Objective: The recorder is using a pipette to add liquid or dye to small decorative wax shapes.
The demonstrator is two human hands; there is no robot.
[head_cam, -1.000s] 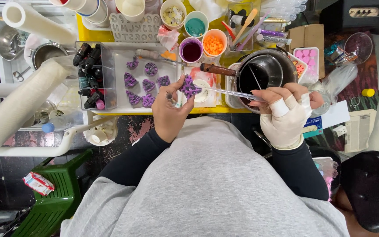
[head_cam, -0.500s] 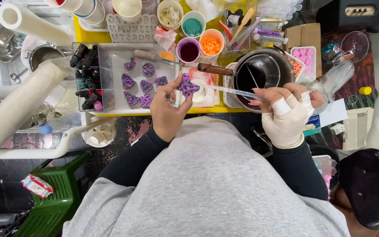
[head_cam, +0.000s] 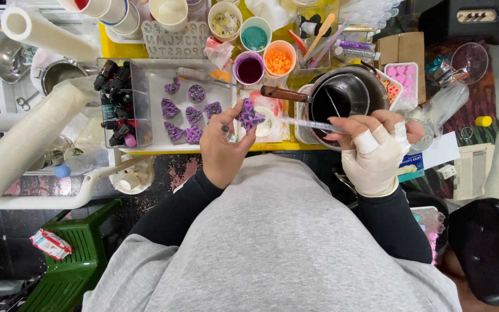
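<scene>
Pinched in left hand (head_cam: 222,151) fingertips: small purple lattice-patterned moulded piece (head_cam: 250,116), held over white tray w/ similar purple pieces (head_cam: 158,82). Right hand (head_cam: 375,151), part-wrapped in a white glove, closed on thin clear pipette (head_cam: 312,124), tip nearly at piece. Vs 1 s ago: barely moved, so dosing ongoing.

Packages and labels noted, no screens or signs in view.

Small red-and-white plastic wrapper (head_cam: 50,244): lies on the dark floor, near left, touching the edge of the green plastic stool (head_cam: 79,263).

Plain brown cardboard box (head_cam: 402,51): far right on the worktop, upright, just beside the pink heart mould tray (head_cam: 401,78).

Blue-and-white printed label card (head_cam: 412,164): right of centre, partly hidden under the gloved right hand (head_cam: 376,151); white paper sheet (head_cam: 441,150) beside it.

Beige printed paper slip (head_cam: 469,171): far right edge, flat, near a small white cube (head_cam: 447,171).
</scene>
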